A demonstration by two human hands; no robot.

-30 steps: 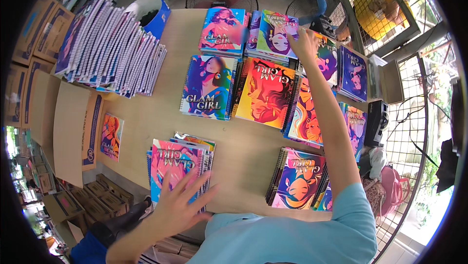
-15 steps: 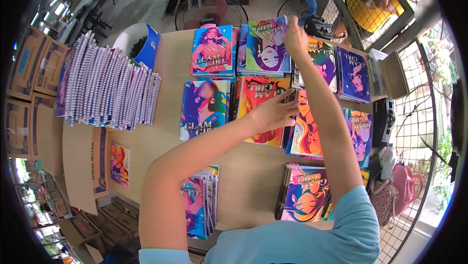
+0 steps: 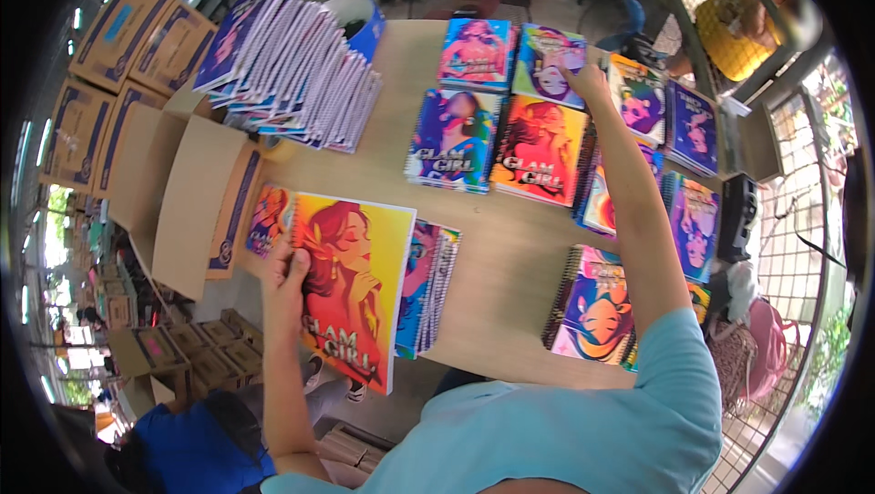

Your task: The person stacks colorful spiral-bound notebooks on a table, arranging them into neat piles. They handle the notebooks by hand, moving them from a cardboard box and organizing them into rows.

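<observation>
My left hand (image 3: 285,283) is closed on the spiral edge of a red and yellow spiral notebook (image 3: 351,280), held up at the table's left front. Its cover shows a drawn figure and faces up. My right arm stretches to the back row, where my right hand (image 3: 591,84) pinches the right edge of a green and purple spiral notebook (image 3: 544,55) lying on its pile. In front of that pile lies another red notebook (image 3: 540,143). A blue notebook (image 3: 454,134) sits to its left, and a pink one (image 3: 476,52) behind that.
A tall leaning stack of spiral notebooks (image 3: 287,66) stands at the back left. Cardboard boxes (image 3: 205,198) line the left side. More notebook piles (image 3: 597,303) lie along the right. A person in yellow (image 3: 738,25) is behind the mesh; one in blue (image 3: 196,444) is at the lower left.
My left hand has gone from the middle pile to the left, carrying a red notebook. My right hand remains at the green and purple notebook. The view has turned left.
</observation>
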